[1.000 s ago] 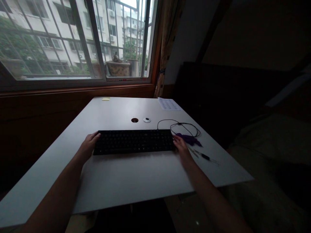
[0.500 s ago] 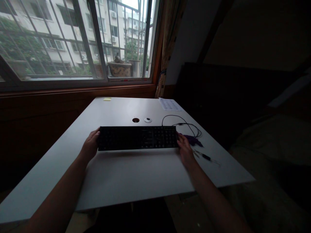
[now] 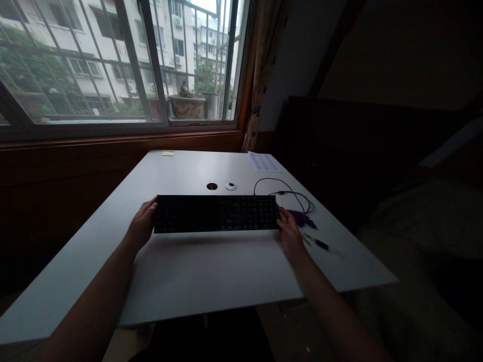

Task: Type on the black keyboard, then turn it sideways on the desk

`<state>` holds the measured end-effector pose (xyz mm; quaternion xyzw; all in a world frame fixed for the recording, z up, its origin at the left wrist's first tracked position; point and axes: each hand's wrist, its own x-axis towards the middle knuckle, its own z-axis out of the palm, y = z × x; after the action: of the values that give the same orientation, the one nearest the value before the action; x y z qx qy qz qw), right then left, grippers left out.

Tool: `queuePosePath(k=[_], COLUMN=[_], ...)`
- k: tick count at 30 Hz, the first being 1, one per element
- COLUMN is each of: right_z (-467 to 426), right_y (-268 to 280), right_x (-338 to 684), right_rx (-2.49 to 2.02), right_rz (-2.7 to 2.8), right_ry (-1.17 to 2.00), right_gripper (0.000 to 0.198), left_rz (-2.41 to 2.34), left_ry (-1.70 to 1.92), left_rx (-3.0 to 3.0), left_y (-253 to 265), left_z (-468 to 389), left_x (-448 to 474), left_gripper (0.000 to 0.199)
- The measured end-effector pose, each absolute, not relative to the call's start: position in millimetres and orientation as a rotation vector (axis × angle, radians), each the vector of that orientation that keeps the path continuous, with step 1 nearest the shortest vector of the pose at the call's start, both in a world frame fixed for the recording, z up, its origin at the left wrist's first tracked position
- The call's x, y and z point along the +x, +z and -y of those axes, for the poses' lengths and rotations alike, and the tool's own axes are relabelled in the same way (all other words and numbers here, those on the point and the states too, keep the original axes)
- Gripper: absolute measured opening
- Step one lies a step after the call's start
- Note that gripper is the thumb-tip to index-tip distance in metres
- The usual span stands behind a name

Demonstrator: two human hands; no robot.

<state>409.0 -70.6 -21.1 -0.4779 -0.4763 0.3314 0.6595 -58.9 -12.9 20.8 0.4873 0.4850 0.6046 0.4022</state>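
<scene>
Your left hand (image 3: 142, 225) pinches one short end of the black full-size computer keyboard (image 3: 216, 213), your right hand (image 3: 290, 235) pinches the other, and it sits between them over the white desk (image 3: 211, 279), its cable (image 3: 282, 192) looping near a purple cloth (image 3: 305, 219)

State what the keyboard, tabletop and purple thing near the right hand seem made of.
Keyboard: likely plastic, low sheen, judging by its dark key rows. Tabletop: probably laminate, smooth and white, with soft, even reflections. Purple thing: perhaps cloth, dull, irregular in outline, too dark to confirm.

kbd (image 3: 216, 213) illegible, paper (image 3: 265, 162) unreadable, window (image 3: 116, 65) pt. cropped
</scene>
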Motion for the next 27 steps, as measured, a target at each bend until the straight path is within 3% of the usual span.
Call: queuePosePath(k=[12,27], right_z=[70,65], right_y=[-32,-35], right_x=[413,406], right_rx=[-1.110,-1.436], right_rz=[1.177,1.238], right_ry=[0.698,0.465], right_gripper=[0.052,0.053], left_rz=[-1.128,-1.240], left_ry=[1.453,1.445], left_rx=[0.988,0.948], left_y=[13,22], left_z=[10,17], left_x=[-63,-50], left_gripper=[0.082,0.072])
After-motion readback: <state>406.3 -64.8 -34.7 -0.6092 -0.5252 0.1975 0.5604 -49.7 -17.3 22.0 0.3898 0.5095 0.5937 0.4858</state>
